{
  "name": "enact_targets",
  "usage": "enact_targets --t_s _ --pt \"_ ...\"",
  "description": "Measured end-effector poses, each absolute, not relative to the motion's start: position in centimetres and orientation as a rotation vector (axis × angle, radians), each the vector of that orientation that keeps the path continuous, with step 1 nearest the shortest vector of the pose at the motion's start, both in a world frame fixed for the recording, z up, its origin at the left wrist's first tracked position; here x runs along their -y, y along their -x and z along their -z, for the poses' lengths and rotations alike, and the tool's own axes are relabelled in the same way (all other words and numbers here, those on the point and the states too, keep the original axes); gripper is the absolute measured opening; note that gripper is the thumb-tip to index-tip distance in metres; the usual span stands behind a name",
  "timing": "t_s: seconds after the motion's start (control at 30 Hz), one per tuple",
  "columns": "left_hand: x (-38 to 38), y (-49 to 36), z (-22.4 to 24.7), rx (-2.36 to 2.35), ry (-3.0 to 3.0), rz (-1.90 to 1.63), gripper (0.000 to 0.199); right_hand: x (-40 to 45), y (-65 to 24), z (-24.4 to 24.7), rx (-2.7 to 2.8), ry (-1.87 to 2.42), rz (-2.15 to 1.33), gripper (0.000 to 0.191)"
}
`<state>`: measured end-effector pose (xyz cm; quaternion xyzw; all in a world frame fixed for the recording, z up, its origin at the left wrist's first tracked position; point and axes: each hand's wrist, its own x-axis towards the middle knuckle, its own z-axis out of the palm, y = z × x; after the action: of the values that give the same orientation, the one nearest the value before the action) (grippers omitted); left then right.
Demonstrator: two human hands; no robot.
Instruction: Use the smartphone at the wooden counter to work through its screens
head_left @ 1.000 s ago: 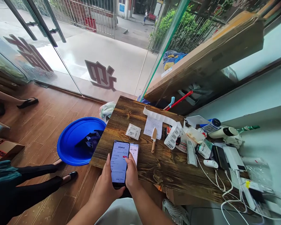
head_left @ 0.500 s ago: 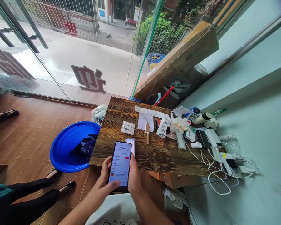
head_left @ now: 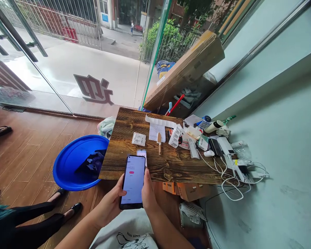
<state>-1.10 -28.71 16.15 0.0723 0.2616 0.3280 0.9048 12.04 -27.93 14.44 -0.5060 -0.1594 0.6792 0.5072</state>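
Note:
A black phone (head_left: 133, 183) with a lit, mostly white screen is held upright between both hands, just over the table's front edge. My left hand (head_left: 112, 199) grips its left side, the thumb resting on the lower left of the screen. Along the right side, my right hand (head_left: 148, 193) is wrapped with its thumb at the edge. Behind the phone, a second light-screened device (head_left: 141, 153) lies partly hidden on the wooden table (head_left: 129, 121). A label sheet (head_left: 139, 139), a knife-shaped item (head_left: 159, 142), a written paper (head_left: 153, 131) and a curled label strip (head_left: 175, 136) lie beyond.
A blue basin (head_left: 59, 169) with dark cloth stands left of the table. Cables (head_left: 225, 180), boxes and bottles crowd the table's right end by the wall. Another person's legs (head_left: 41, 219) are at lower left. Cardboard boxes (head_left: 193, 191) sit under the table.
The phone's screen shows a different, emptier page. My left thumb has moved from the screen's lower middle up to its left edge. The view has shifted slightly.

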Motion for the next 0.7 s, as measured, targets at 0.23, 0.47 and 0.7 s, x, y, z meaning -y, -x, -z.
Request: enact_targets --t_s 0.23,0.47,0.7 --pt "28.6 1.2 -16.7 -0.612 -0.111 -0.684 0.090 28.6 -12.3 -14.1 0.305 1.342 -1.593 0.081" --pt "28.6 1.2 -16.8 -0.557 -0.126 -0.707 0.076 29.2 -12.3 -15.6 0.076 1.521 -1.577 0.075" --pt "28.3 1.1 -17.5 -0.633 -0.117 -0.694 0.086 29.1 -12.3 -15.9 0.109 1.505 -1.592 0.100"
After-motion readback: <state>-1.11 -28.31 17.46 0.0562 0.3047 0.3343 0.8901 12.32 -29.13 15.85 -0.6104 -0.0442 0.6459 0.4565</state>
